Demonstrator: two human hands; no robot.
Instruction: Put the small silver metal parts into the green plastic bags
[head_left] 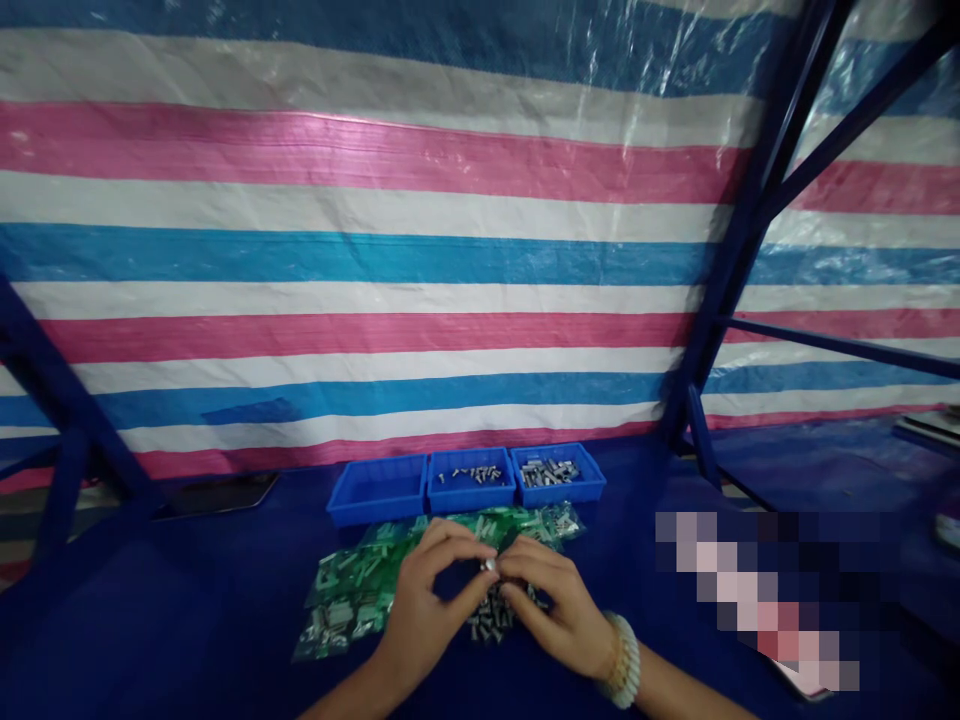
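My left hand (429,585) pinches a small shiny metal piece (489,565) between thumb and fingertips. Close against it, my right hand (559,598) is closed with its fingertips together; whatever they grip is too small and hidden to make out. Below the fingertips lies a loose pile of small dark metal screws (489,625), partly covered by my right hand. Clear and green plastic bags of small metal parts (345,600) are spread behind and left of my hands.
Three blue trays stand in a row behind the bags: a left tray (379,488), a middle one with screws (480,474), a right one with metal pieces (551,472). A dark phone-like slab (217,495) lies left. Blue frame posts (739,240) rise at both sides before a striped sheet (375,260).
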